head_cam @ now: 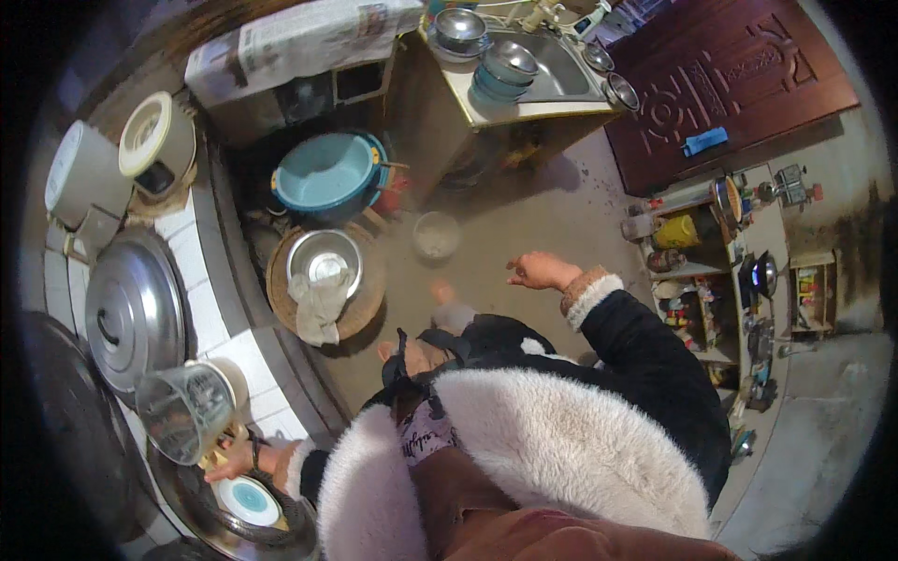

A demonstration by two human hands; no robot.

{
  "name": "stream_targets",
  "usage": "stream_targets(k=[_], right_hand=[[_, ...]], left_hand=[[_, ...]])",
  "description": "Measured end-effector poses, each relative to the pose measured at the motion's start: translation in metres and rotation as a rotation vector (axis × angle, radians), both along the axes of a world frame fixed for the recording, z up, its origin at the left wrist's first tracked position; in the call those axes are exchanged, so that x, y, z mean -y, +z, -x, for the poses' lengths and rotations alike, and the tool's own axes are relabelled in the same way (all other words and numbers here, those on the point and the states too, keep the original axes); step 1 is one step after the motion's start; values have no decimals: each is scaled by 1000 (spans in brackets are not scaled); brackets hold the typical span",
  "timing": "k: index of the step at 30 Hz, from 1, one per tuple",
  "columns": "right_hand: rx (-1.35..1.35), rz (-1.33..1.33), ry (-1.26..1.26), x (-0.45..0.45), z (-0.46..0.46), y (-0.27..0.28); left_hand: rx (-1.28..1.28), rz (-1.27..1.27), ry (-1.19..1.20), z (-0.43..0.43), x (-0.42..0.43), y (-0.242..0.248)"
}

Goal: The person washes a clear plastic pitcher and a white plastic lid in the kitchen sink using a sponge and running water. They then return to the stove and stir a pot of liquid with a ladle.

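Note:
My left hand (235, 459) is at the lower left, closed on the handle of a clear plastic pitcher (179, 407). The pitcher is above the tiled counter, partly over a cream container behind it. Below that hand, a white and turquoise plate (250, 501) lies in a large dark metal pan (210, 515). My right hand (540, 271) hangs over the floor at the centre right, fingers apart and nothing in it. A steel basin (325, 256) with a pale cloth (324, 308) over its rim stands on a round brown stand to the left.
A large domed metal lid (137, 315) lies on the tiled counter (249, 365). Blue plastic tubs (326, 172) stand beyond the stand. A sink (561, 66) with stacked bowls (504, 70) is at the top. Shelves with jars (666, 261) and a carved wooden door (729, 77) are at right.

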State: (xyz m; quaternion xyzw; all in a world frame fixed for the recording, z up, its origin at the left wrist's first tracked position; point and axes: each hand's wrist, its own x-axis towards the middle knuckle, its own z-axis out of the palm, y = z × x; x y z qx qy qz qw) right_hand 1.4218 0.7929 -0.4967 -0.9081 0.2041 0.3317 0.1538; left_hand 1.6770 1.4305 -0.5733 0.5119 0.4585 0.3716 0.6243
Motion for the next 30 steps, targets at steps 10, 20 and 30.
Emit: stream_targets(k=[10, 20, 30], right_hand=[[93, -59, -214, 139, 64, -32], [211, -44, -622, 304, 230, -58], [-29, -139, -944, 341, 316, -74]], left_hand=[[197, -1229, 136, 4, 170, 115], [831, -1072, -1531, 48, 687, 125], [711, -772, -2314, 109, 926, 91]])
